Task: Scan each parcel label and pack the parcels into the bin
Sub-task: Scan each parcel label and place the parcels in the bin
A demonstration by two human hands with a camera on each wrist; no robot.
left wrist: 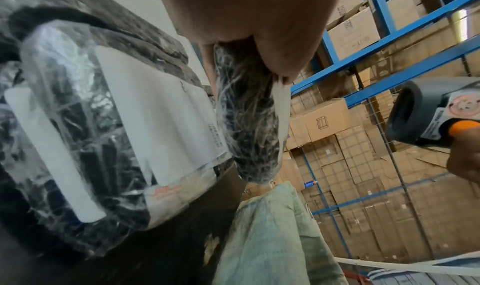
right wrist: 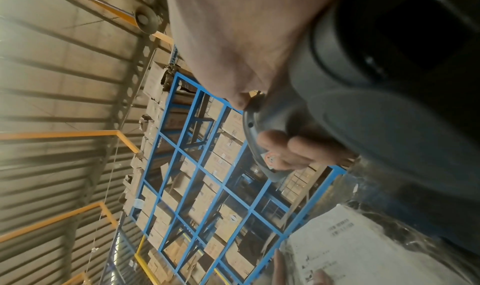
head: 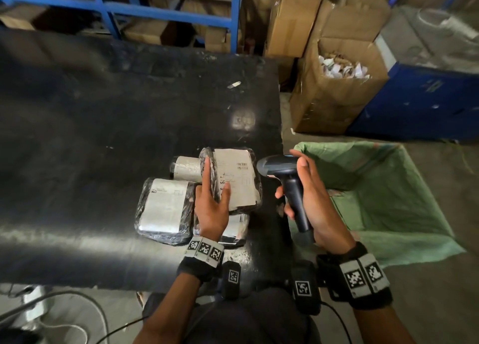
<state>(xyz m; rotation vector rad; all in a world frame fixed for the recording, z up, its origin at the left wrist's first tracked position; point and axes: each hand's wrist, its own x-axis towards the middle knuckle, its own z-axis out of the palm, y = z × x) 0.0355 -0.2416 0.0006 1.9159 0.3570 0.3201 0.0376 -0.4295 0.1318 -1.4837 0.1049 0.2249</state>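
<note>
Left hand [head: 211, 209]: gripping the raised parcel [head: 234, 179] along its left edge, thumb curling over the white label [head: 237, 172], fingers reaching up the side; parcel is being held tilted, label up, above the others near the right edge of the worktop.

Right hand [head: 309, 201]: wrapping round the handle of the barcode scanner [head: 281, 174], fingers closing on the grip, head of the scanner pointing left at the held parcel and sitting just beside it.

Step in hand, by judgement: scanning of the held parcel's label; packing of it is not yet done.

Items, largest to smallest:
1. Worktop [head: 103, 136]: dark, glossy, spreading far and left.
2. Bin [head: 388, 201]: green woven sack standing open at the right, just beyond the worktop's edge; no parcel is showing inside it.
3. Parcel, near left [head: 163, 209]: lying flat, label up, in black wrap.
4. Parcel, far [head: 185, 168]: lying behind the held one, partly hiding.
5. Parcel, near [head: 234, 229]: lying under the left wrist, mostly covered.

Next move, by judgement: squaring the scanner's window to the barcode at the label's far right corner, waiting for a read, then carrying the parcel rightward over the sack's rim and releasing it there. Glossy wrap is likely throwing glare, so tilting the label may be needed.
</note>
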